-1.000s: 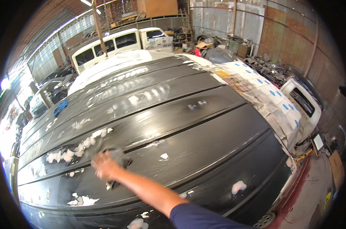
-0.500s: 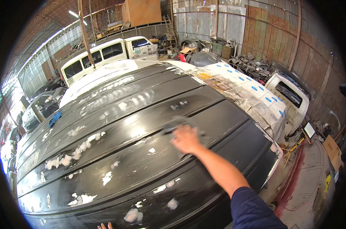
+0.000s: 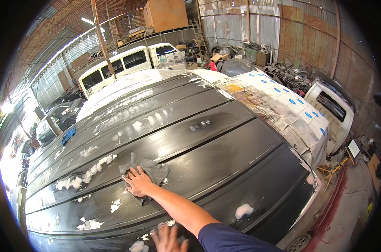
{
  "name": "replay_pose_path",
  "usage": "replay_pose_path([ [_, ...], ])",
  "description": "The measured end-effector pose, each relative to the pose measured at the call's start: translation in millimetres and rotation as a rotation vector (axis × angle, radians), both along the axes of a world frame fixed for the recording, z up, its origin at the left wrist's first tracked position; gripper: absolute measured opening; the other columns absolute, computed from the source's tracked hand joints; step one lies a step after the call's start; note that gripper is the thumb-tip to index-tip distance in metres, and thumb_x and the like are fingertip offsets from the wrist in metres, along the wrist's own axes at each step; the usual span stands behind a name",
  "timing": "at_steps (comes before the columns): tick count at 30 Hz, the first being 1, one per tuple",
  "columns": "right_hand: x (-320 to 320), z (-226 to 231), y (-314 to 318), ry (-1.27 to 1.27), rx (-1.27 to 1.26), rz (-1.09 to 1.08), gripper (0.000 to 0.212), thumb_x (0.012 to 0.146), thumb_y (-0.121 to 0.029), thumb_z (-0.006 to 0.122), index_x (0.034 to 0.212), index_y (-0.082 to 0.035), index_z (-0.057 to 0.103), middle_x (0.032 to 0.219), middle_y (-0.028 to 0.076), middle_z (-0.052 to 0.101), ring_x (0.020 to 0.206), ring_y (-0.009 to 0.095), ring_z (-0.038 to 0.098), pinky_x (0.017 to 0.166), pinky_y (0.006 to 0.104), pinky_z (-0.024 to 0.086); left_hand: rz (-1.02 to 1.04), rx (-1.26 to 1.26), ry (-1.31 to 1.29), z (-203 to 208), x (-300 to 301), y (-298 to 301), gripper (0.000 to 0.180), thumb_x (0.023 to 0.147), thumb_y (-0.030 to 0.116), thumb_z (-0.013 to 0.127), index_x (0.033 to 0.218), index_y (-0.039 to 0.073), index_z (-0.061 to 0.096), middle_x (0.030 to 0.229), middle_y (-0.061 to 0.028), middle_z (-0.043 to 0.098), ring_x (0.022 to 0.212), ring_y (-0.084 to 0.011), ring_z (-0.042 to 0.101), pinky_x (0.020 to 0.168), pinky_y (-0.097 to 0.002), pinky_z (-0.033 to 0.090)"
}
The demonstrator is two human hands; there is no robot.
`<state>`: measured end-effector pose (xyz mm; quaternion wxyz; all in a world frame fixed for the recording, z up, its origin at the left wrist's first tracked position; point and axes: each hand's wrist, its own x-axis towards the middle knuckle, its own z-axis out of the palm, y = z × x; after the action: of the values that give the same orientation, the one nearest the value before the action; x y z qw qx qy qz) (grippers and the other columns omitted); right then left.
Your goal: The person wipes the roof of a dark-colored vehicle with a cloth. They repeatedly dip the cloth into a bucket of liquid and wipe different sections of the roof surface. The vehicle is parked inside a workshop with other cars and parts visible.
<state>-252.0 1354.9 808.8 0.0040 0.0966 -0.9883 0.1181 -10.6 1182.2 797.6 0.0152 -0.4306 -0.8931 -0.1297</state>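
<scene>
At the lower edge we are holding our left hand (image 3: 167,239) at the near side of a dark, ribbed vehicle roof (image 3: 224,155). Its fingers are spreading apart and blurring, and whether it is touching the metal, we cannot tell. Just beyond, we are pressing our right hand (image 3: 139,182) flat on a crumpled gray cloth (image 3: 158,171), its fingers fanning out over the fabric rather than closing around it. The cloth is lying on the roof, showing on both sides of the hand. A dark blue sleeve (image 3: 232,239) is covering our right upper arm. Right of the forearm, a rounded pale patch (image 3: 243,211) is standing out against the black. Past the cloth to the left, a ragged row of pale blotches (image 3: 75,182) is crossing the roof, and farther off a blue cloth (image 3: 68,135) is lying near its left edge. Beyond the right edge, paper sheets (image 3: 278,107) with blue ovals are spreading beside a white vehicle cab (image 3: 349,115). Farther back, a cream van (image 3: 146,54) is standing before a corrugated metal wall (image 3: 224,25).
</scene>
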Motion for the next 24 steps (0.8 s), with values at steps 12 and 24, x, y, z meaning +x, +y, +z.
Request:
replay_pose_path([
  [12, -31.7, -22.8, 388.0, -0.036, 0.084, -0.453, 0.073, 0.104, -0.064, 0.028, 0.165, -0.023, 0.026, 0.170, 0.013, 0.026, 0.158, 0.039, 0.017, 0.125, 0.0625, 0.013, 0.140, -0.058, -0.143, 17.9, -14.9, 167.6, 0.087, 0.086, 0.046, 0.071, 0.157, 0.007, 0.039, 0.165, -0.0273, 0.026, 0.155, -0.0462, 0.018, 0.124, -0.0640, 0.010],
  [24, -67.9, -31.7, 434.0, 0.199, 0.004, -0.694, 0.071, 0.103, -0.045, 0.044, 0.149, 0.009, 0.044, 0.155, 0.037, 0.037, 0.146, 0.061, 0.025, 0.122, 0.0697, 0.009, 0.201, -0.185, -0.149, 20.7, -15.4, 179.9, 0.093, 0.082, 0.048, 0.074, 0.157, 0.007, 0.037, 0.166, -0.0292, 0.022, 0.155, -0.0479, 0.017, 0.124, -0.0655, 0.010],
])
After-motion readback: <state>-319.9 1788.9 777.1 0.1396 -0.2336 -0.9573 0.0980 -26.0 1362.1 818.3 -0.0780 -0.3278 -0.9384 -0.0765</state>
